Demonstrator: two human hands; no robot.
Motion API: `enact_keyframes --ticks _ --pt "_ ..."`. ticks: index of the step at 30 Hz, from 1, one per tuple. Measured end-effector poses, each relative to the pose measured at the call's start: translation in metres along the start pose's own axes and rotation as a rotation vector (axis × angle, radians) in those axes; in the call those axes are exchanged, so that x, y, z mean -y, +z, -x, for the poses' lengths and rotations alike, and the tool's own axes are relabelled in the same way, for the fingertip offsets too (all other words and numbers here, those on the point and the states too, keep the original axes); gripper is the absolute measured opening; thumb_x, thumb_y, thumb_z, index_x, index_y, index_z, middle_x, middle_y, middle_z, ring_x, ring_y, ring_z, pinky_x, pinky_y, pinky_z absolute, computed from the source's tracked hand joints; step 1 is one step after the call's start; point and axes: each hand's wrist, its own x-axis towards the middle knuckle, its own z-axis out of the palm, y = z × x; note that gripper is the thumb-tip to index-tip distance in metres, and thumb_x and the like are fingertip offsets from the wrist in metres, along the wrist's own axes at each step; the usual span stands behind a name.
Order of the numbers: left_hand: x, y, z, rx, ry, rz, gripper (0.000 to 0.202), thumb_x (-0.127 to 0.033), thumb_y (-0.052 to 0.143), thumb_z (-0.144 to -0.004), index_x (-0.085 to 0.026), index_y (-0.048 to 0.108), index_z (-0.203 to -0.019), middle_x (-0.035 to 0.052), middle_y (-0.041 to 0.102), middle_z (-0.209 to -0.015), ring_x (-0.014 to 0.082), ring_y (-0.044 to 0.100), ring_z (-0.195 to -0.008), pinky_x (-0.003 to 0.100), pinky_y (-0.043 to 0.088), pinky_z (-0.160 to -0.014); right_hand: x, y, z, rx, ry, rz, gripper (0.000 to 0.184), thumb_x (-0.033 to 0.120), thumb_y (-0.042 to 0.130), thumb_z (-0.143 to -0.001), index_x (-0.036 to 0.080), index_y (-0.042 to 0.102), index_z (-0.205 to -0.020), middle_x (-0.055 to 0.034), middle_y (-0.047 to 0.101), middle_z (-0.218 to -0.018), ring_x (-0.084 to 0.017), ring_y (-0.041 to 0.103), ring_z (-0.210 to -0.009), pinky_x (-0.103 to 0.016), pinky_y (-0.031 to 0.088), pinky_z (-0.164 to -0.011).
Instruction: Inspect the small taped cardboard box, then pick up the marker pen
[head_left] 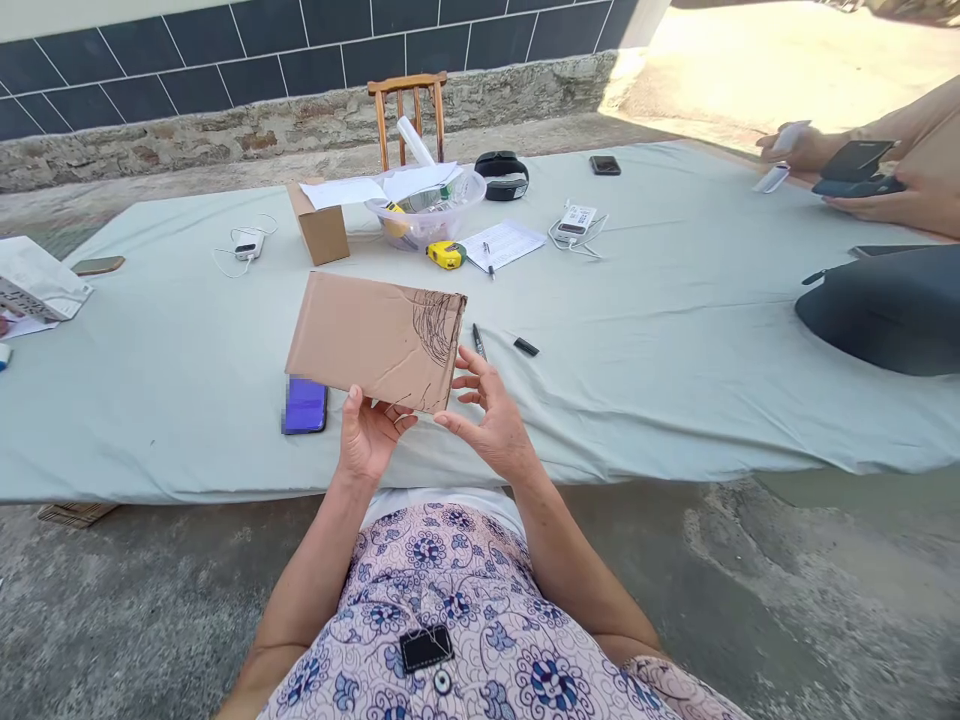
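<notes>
So from where I stood, far left of the table [187,400] had a white packet [41,275] near the edge, then a power bank [249,243] with its cable looped around it. Coming right, a phone [306,408] with a blue screen lay just below the cardboard's lower left corner, its top end right by that edge as I saw it.

Then the cardboard [367,335] itself, tipped up in front of the person, black scribble over its right end. The left hand [365,440] had it by the bottom edge, right of the middle: thumb up on the near face, fingers tucked underneath, properly pinched. Most of the panel stuck out past that grip, up and to the left. Behind it sat a carton [326,235], a basket [469,195] full of bits and a yellow tape measure [446,255].

The right hand [495,425] was loosely spread around the lower right corner, thumb below, fingers beside the right edge. Couldn't tell if it was actually touching. A pen [480,342] lay just past those fingers, with a black cap [526,346] a bit further right. Way over right, someone else's hands held a dark case [859,170], with a dark bag [889,310] nearer on the cloth.
</notes>
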Motion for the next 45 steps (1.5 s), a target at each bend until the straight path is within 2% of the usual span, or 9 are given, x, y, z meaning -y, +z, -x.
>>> enact_keyframes --ticks 9,13,18,23,30,33,38,41,45 --pt "0.003 0.0 0.002 0.035 0.001 -0.003 0.07 -0.059 0.094 -0.061 -0.02 0.066 -0.113 0.0026 0.077 -0.09 0.0212 0.077 -0.074 0.034 0.066 -0.069 0.009 -0.007 -0.002 0.035 0.041 -0.033 0.087 0.067 0.08 -0.081 0.037 0.047 -0.156 -0.0126 0.055 -0.154 -0.027 0.067 -0.111 -0.047 0.059 -0.093" --pt "0.008 -0.001 0.002 0.036 -0.011 -0.007 0.065 -0.06 0.089 -0.067 -0.02 0.065 -0.113 0.0056 0.077 -0.099 0.0229 0.077 -0.081 0.038 0.065 -0.078 0.009 -0.01 -0.002 0.037 0.069 -0.006 0.077 0.067 0.077 -0.084 0.038 0.053 -0.151 -0.0112 0.051 -0.16 -0.032 0.062 -0.129 -0.053 0.057 -0.102" --pt "0.011 0.0 0.003 0.063 0.043 0.001 0.064 -0.061 0.088 -0.069 -0.023 0.066 -0.115 0.0053 0.077 -0.102 0.0235 0.076 -0.086 0.04 0.063 -0.082 -0.001 -0.005 0.002 0.051 0.28 -0.125 0.111 0.077 0.075 -0.079 0.039 0.022 -0.168 -0.0147 0.028 -0.176 -0.04 0.041 -0.156 -0.066 0.046 -0.117" --pt "0.013 0.001 0.005 0.114 0.032 0.034 0.064 -0.063 0.088 -0.069 -0.024 0.068 -0.115 0.0042 0.077 -0.103 0.0225 0.074 -0.089 0.038 0.061 -0.079 -0.002 0.005 0.003 0.102 0.242 -0.352 0.116 0.077 0.072 -0.083 0.036 0.008 -0.171 -0.0152 0.052 -0.161 -0.034 0.058 -0.144 -0.059 0.052 -0.115" --pt "0.011 -0.001 0.006 0.201 -0.027 -0.044 0.064 -0.065 0.093 -0.062 -0.028 0.071 -0.11 0.0051 0.078 -0.112 0.0298 0.073 -0.108 0.042 0.061 -0.085 -0.007 -0.007 -0.005 0.027 0.21 -0.403 0.111 0.074 0.073 -0.08 0.038 0.017 -0.168 -0.0115 0.061 -0.153 -0.033 0.062 -0.138 -0.055 0.059 -0.106" --pt "0.007 -0.009 0.002 0.202 -0.019 -0.073 0.051 -0.046 0.096 -0.065 -0.03 0.069 -0.105 0.0033 0.077 -0.114 0.0304 0.072 -0.115 0.043 0.06 -0.091 -0.011 -0.027 -0.009 -0.044 0.268 -0.414 0.101 0.073 0.071 -0.077 0.04 0.031 -0.163 -0.0082 0.066 -0.147 -0.032 0.065 -0.133 -0.049 0.062 -0.1" --pt "0.001 -0.031 -0.017 -0.028 0.061 -0.076 0.049 -0.017 0.086 -0.066 -0.027 0.068 -0.111 0.0003 0.078 -0.101 0.0198 0.075 -0.097 0.033 0.058 -0.084 -0.008 -0.062 -0.01 -0.13 0.246 -0.385 0.072 0.068 0.065 -0.079 0.039 0.056 -0.144 -0.0028 0.063 -0.153 -0.03 0.065 -0.13 -0.041 0.062 -0.089" --pt "-0.01 -0.036 -0.021 -0.094 0.098 -0.079 0.046 -0.031 0.086 -0.072 -0.025 0.07 -0.114 0.0017 0.079 -0.103 0.0191 0.075 -0.096 0.03 0.058 -0.081 -0.005 -0.072 -0.007 -0.098 0.239 -0.386 0.068 0.069 0.06 -0.081 0.037 0.061 -0.141 -0.0025 0.06 -0.157 -0.031 0.064 -0.133 -0.042 0.062 -0.086" --pt "-0.029 -0.03 -0.008 0.028 0.084 -0.123 0.069 -0.073 0.078 -0.076 -0.025 0.071 -0.126 0.0082 0.075 -0.129 0.0304 0.068 -0.127 0.04 0.058 -0.099 -0.003 -0.076 -0.008 -0.085 0.29 -0.391 0.067 0.071 0.06 -0.08 0.035 0.064 -0.137 -0.0038 0.069 -0.145 -0.031 0.068 -0.125 -0.042 0.061 -0.085"
